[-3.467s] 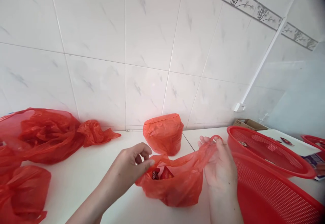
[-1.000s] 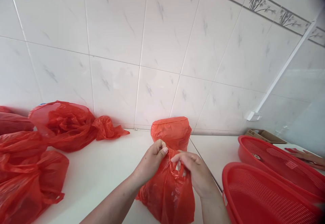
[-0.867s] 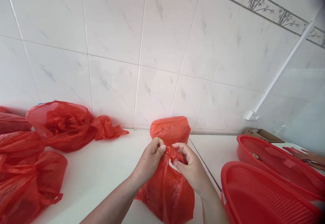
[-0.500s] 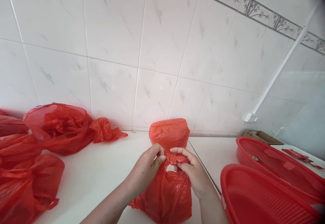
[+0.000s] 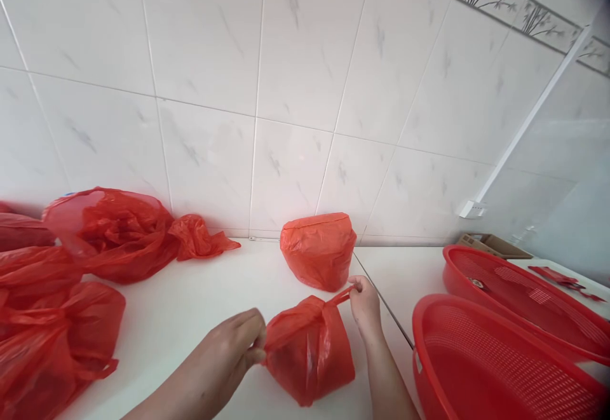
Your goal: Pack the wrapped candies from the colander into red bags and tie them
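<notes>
A filled red plastic bag [image 5: 312, 353] lies on the white table in front of me, its top drawn together. My left hand [image 5: 241, 342] is closed on the bag's left side, pinching a gathered bit of plastic. On the other side, my right hand [image 5: 365, 302] pinches a thin strip that runs taut from the top of the bag. Whatever is inside shows only as a dark shape through the film. Just behind it, against the wall, stands a second full red bag [image 5: 318, 251], which neither hand touches.
Several red bags [image 5: 42, 344] are heaped at the left, with a larger loose bag [image 5: 119, 236] and a small crumpled bag [image 5: 203, 239] by the tiled wall. Two red perforated baskets [image 5: 481, 318] stand at the right. A cardboard box [image 5: 495, 246] sits behind them.
My hands have moved apart, left hand down and leftward, right hand slightly outward. The bag's loose top, bunched between my fingers before, is now pulled tight to both sides.
</notes>
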Demonstrator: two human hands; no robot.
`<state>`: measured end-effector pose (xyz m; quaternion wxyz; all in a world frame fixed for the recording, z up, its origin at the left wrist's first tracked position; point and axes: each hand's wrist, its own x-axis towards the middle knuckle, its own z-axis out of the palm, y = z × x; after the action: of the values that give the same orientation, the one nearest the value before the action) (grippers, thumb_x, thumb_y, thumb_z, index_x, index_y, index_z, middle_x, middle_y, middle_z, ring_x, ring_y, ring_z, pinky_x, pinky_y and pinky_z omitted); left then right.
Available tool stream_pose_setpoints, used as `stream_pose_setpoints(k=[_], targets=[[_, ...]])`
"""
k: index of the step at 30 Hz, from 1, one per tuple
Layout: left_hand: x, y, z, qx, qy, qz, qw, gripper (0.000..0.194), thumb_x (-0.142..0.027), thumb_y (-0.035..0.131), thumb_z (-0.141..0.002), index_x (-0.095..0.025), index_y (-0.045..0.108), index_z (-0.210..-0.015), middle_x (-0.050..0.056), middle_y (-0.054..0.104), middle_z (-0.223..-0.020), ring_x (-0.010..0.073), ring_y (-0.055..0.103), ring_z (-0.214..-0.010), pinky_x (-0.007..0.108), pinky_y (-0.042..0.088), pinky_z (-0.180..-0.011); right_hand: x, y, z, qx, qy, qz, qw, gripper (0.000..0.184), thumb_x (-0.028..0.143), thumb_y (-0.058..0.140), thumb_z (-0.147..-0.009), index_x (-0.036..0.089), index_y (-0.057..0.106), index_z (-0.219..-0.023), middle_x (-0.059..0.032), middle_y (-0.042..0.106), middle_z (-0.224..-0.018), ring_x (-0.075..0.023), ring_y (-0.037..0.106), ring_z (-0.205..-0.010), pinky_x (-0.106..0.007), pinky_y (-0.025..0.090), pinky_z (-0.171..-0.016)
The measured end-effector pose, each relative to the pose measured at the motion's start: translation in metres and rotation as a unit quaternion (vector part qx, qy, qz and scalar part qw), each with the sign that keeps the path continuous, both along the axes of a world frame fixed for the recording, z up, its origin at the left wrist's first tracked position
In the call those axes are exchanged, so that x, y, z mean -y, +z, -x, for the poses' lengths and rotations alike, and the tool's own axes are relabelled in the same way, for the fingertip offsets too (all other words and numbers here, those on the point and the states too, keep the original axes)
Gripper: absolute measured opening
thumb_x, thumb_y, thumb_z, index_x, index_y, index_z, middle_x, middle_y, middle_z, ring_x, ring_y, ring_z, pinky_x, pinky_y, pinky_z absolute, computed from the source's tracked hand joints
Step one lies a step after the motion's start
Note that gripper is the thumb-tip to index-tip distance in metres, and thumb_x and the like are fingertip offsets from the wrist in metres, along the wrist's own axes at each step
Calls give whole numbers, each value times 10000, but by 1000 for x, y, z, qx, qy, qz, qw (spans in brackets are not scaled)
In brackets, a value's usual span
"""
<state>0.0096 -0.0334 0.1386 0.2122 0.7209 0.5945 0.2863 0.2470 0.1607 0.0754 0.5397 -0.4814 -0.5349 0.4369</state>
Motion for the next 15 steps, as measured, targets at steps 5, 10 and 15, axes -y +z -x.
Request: stream_pose_setpoints(k=[5, 10, 15], targets=[[19, -16, 10, 110, 13, 71, 991, 171, -279, 447, -867, -237, 372, -719, -31, 485, -742, 151, 389, -674, 255, 330, -609, -1, -19, -6, -19, 59, 49, 997, 102, 213, 601, -648, 223, 614, -749, 45, 572, -603, -118, 470, -505, -231, 339, -479], [9, -28, 18, 312, -31, 65, 947, 229, -459, 432, -902, -237, 491, -895, 8, 535, -824, 164, 480, -751, 286, 412, -687, 17, -20, -21, -71, 193, 99, 974, 380, 409, 684, -735, 210, 630, -1054, -16, 653, -853, -143, 587, -696, -262, 453, -611], [2, -45, 19, 235, 13, 48, 971, 368, -244, 552, -829, -331, 538, -1186, 50, 604, -1190, 248, 546, -1097, 416, 449, -945, 26, -25, -30, -168, 331, 163, 914, 410, 473, 707, -759, 183, 648, -1043, -65, 665, -954, -166, 620, -837, -282, 462, -749]])
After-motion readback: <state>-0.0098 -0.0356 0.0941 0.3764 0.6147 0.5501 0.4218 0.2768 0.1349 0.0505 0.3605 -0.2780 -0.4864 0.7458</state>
